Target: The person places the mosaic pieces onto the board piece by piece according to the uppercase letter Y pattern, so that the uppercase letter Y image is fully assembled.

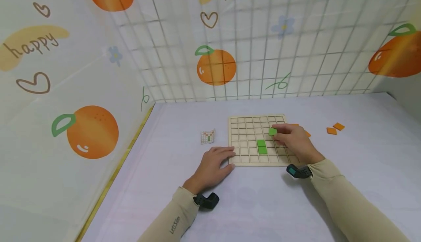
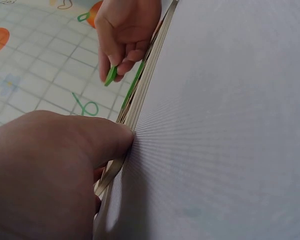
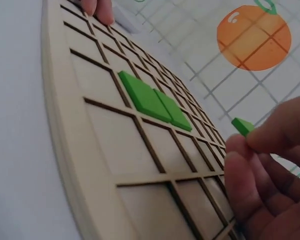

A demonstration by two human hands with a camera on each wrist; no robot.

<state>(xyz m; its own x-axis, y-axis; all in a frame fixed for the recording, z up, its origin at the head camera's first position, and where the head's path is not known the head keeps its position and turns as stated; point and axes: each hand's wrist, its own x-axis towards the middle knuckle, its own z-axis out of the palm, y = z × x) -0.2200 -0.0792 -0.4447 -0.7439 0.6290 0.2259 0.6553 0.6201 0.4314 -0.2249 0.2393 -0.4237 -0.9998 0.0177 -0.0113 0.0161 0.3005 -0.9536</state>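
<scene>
Tabletop [image 1: 253, 205] bears one board [image 1: 245, 131] with two green tiles [image 1: 262, 150]; right grip [image 1: 296, 141] pinches another [image 1: 272, 131], left grip [image 1: 212, 166] spread.

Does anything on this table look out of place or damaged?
Only mildly: the small pattern card left of the grid board looks curled rather than flat. Orange tiles lie loose, askew, right of the board. Its two green tiles sit neatly; I see nothing spilled or broken.
</scene>
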